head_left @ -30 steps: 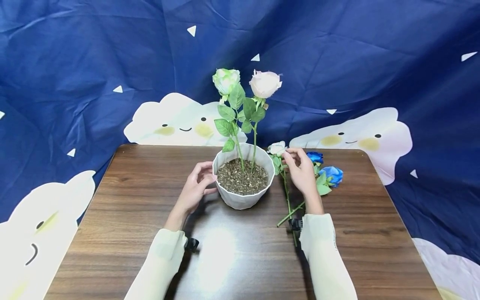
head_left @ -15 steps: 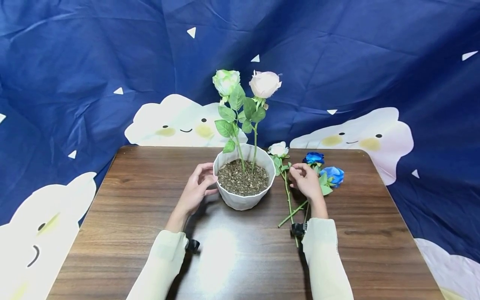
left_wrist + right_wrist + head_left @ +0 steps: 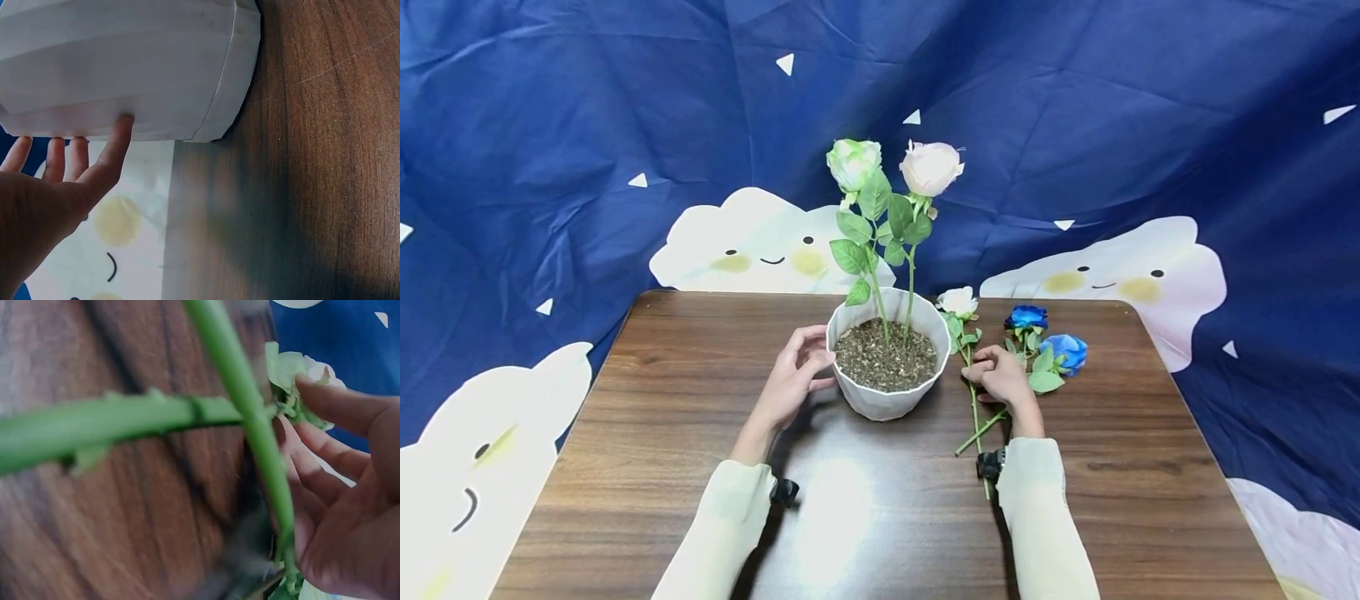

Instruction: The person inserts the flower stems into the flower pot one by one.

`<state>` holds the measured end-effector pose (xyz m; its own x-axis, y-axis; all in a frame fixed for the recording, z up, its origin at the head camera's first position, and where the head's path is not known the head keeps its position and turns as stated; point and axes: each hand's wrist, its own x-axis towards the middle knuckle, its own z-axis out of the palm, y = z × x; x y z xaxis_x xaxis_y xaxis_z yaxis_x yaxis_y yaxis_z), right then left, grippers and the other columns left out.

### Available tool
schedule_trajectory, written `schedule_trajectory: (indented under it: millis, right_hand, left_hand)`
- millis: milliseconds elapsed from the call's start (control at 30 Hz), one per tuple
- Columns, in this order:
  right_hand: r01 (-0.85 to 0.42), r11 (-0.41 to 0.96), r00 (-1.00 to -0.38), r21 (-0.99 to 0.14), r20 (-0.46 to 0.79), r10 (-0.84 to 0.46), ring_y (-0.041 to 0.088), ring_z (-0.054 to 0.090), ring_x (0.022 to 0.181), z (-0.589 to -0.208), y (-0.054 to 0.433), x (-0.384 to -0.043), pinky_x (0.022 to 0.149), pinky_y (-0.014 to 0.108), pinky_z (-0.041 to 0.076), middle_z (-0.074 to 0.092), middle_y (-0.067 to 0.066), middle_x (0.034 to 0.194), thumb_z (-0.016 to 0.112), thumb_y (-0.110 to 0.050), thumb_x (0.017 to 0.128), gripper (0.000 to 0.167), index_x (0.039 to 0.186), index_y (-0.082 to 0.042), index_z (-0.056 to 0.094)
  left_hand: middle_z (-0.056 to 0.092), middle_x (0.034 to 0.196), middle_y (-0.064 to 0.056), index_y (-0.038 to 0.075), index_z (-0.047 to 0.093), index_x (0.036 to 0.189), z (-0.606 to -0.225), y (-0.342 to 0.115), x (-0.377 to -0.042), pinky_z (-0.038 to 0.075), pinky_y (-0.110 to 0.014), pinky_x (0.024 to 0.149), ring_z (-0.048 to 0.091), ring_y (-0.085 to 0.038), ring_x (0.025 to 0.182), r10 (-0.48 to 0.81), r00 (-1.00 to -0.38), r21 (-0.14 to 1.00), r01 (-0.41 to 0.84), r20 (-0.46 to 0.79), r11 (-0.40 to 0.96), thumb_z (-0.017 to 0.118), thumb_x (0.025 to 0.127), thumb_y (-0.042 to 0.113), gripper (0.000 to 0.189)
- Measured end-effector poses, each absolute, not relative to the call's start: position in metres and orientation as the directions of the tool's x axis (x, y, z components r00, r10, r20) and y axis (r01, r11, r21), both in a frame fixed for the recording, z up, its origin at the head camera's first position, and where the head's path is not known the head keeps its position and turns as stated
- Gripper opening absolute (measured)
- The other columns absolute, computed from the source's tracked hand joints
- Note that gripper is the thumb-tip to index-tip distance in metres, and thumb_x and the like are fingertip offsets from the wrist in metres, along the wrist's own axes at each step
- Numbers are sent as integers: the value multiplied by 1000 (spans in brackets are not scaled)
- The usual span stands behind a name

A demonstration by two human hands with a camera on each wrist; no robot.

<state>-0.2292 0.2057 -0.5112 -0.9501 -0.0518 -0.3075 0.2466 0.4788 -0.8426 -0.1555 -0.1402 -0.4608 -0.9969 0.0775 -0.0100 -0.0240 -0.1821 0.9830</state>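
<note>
My left hand [image 3: 788, 379] rests its fingertips against the left side of a white pot [image 3: 887, 405] filled with soil. In the left wrist view, the fingers [image 3: 112, 150] touch the pot wall without wrapping round it. A green-white rose [image 3: 853, 164] and a pale pink rose [image 3: 931, 169] stand upright in the soil. My right hand [image 3: 1006, 382] is at the stem of a white rose [image 3: 957, 302] lying right of the pot. In the right wrist view, the thumb and fingers lie apart on either side of that stem [image 3: 119, 422]; no firm pinch shows.
A dark blue rose [image 3: 1027, 317] and a lighter blue rose [image 3: 1064, 354] lie right of the right hand; one stem crosses the white rose's stem. All lie on a brown wooden table [image 3: 662, 400]. A blue cloth [image 3: 625, 100] with clouds hangs behind.
My right hand has moved from beside the white rose's head down along its stem, toward me. The left hand and the pot stay put. The white rose's stem has shifted slightly.
</note>
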Motion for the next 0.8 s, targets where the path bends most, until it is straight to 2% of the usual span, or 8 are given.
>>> schedule_trajectory:
  millis: [133, 300, 400, 600, 800]
  right_hand:
    - [266, 494, -945, -828, -325, -36, 18, 63, 78, -511, 203, -231, 60, 32, 61, 63, 14, 102, 73, -4, 89, 42, 126, 6, 55]
    - [308, 434, -928, -847, -367, -58, 13, 63, 77, -510, 204, -231, 59, 30, 61, 63, 15, 107, 69, -1, 91, 44, 132, 7, 54]
    - [333, 357, -922, -872, -382, -73, 12, 63, 78, -510, 206, -230, 61, 28, 61, 61, 14, 109, 68, -1, 92, 47, 135, 6, 50]
    - [338, 169, -933, -926, -353, -68, 14, 66, 85, -505, 207, -229, 64, 30, 62, 59, 7, 104, 66, 2, 94, 48, 135, 5, 43]
    - [290, 8, -956, -957, -290, -38, 12, 65, 82, -499, 206, -230, 67, 32, 63, 57, 0, 98, 66, 1, 95, 39, 127, -1, 44]
  left_hand:
    - [48, 132, -27, 0, 43, 141, -460, -140, -155, 57, -54, 89, 59, -24, 108, 76, -997, 983, -28, -14, -184, 58, 96, 2, 48]
    - [48, 133, -26, 0, 43, 141, -459, -140, -155, 56, -56, 90, 58, -26, 110, 79, -997, 982, -32, -17, -188, 57, 96, 2, 48]
    - [48, 133, -25, 1, 43, 141, -459, -140, -155, 56, -57, 90, 58, -26, 110, 77, -997, 982, -34, -19, -185, 57, 96, 2, 48]
    - [48, 132, -25, 0, 43, 141, -460, -140, -155, 57, -56, 89, 58, -23, 107, 75, -997, 982, -29, -15, -185, 57, 95, 2, 48]
    - [48, 129, -25, -1, 43, 141, -461, -139, -156, 58, -55, 88, 58, -21, 105, 75, -997, 981, -24, -9, -194, 57, 95, 1, 48]
